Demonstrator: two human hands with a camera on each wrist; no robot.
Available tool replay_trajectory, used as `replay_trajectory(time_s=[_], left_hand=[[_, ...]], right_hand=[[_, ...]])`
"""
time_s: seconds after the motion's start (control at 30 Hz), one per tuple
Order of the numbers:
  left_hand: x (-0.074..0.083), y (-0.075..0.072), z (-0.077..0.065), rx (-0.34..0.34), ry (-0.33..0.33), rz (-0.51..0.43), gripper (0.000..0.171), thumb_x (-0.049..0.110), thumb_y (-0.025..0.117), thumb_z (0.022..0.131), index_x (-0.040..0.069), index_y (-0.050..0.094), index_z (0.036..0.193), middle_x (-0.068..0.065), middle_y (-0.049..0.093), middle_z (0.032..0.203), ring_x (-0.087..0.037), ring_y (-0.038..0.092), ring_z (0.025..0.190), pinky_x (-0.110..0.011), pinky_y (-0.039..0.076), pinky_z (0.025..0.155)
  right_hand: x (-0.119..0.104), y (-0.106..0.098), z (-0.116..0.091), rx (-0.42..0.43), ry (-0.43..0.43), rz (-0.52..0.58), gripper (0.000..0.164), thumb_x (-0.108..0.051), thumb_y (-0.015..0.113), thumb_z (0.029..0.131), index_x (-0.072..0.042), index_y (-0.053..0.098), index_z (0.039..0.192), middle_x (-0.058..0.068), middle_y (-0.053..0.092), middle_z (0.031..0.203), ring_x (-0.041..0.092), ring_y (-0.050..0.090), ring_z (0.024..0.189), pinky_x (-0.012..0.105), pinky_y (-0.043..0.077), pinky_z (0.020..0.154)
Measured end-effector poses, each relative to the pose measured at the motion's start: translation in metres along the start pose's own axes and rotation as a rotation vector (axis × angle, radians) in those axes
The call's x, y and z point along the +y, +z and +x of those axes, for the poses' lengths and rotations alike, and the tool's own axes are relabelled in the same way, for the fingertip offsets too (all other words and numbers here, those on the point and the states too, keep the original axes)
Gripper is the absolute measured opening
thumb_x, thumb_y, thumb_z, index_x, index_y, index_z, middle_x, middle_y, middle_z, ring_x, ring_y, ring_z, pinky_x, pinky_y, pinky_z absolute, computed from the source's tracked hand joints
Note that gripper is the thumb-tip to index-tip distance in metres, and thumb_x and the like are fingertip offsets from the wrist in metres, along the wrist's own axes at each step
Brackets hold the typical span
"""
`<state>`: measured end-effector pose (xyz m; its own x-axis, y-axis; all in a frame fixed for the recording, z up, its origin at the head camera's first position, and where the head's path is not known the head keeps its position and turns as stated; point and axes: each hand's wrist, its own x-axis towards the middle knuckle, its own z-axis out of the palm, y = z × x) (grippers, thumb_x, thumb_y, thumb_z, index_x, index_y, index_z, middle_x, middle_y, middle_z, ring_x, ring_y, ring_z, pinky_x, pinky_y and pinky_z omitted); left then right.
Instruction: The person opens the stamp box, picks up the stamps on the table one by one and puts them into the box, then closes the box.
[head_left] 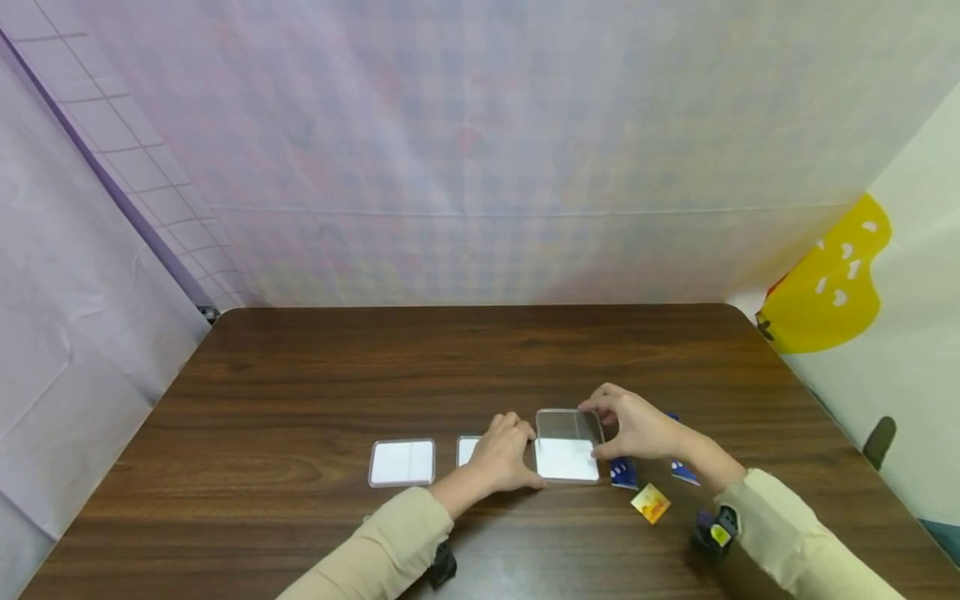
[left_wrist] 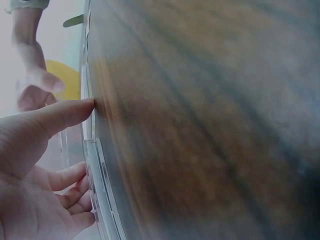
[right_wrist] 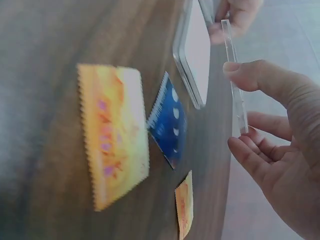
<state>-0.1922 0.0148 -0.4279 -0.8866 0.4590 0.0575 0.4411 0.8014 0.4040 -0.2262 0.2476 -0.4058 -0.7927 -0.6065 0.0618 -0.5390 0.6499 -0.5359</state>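
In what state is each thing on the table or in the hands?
Clear plastic lid: raised, held by right hand.
White-filled case base: flat on table, lid off.
Leftmost case: flat; whether closed is unclear.
Middle case: partly hidden by left hand.
Blue packets: lying on table; sealing unclear.
Orange packets: lying on table; sealing unclear.

Pale cream sleeves (head_left: 397, 537), black wrist cameras (head_left: 442, 566) (the right one with a yellow-green patch (head_left: 720, 535))

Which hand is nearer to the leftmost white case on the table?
The left hand. It is to the right of the leftmost white case, with part of the middle case showing between them. The right hand is farther right, holding a clear plate.
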Motion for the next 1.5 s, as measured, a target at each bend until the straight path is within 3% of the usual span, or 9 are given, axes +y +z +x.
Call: replay_trajectory(time_s=[0.27,0.67,1.27,1.5], left_hand=[[0.002,-0.001,-0.001,0.004,-0.008,-0.002,0.059,0.037,0.083,0.056,0.007,0.062,0.103,0.000,0.050,0.093,-0.014,0.044,0.089,-0.019,0.042,0.070],[0.004,0.000,-0.002,-0.020,-0.027,-0.009,0.060,0.038,0.083,0.056,0.008,0.061,0.103,-0.001,0.050,0.094,-0.016,0.044,0.090,-0.020,0.043,0.067],[0.003,0.000,-0.003,-0.014,-0.021,-0.013,0.059,0.037,0.083,0.056,0.007,0.061,0.103,0.000,0.048,0.092,-0.015,0.043,0.089,-0.020,0.042,0.067],[0.003,-0.001,-0.003,-0.015,-0.015,-0.017,0.059,0.037,0.083,0.057,0.007,0.061,0.103,0.000,0.048,0.091,-0.015,0.043,0.088,-0.019,0.041,0.066]], right_hand=[[0.016,-0.006,0.016,-0.004,0.051,0.025,0.056,-0.020,0.080,0.066,0.003,0.057,0.111,0.012,0.053,0.102,0.024,0.058,0.087,0.032,0.051,0.073],[0.033,0.000,0.033,0.032,0.055,0.107,0.056,-0.012,0.080,0.063,0.012,0.056,0.108,0.019,0.052,0.102,0.028,0.053,0.090,0.032,0.051,0.074],[0.034,0.003,0.042,-0.008,0.040,0.133,0.058,-0.013,0.079,0.065,0.013,0.053,0.110,0.020,0.050,0.104,0.031,0.052,0.093,0.037,0.050,0.078],[0.033,0.001,0.043,-0.013,0.087,0.139,0.061,-0.013,0.080,0.065,0.011,0.052,0.113,0.020,0.050,0.108,0.031,0.051,0.095,0.037,0.049,0.079]])
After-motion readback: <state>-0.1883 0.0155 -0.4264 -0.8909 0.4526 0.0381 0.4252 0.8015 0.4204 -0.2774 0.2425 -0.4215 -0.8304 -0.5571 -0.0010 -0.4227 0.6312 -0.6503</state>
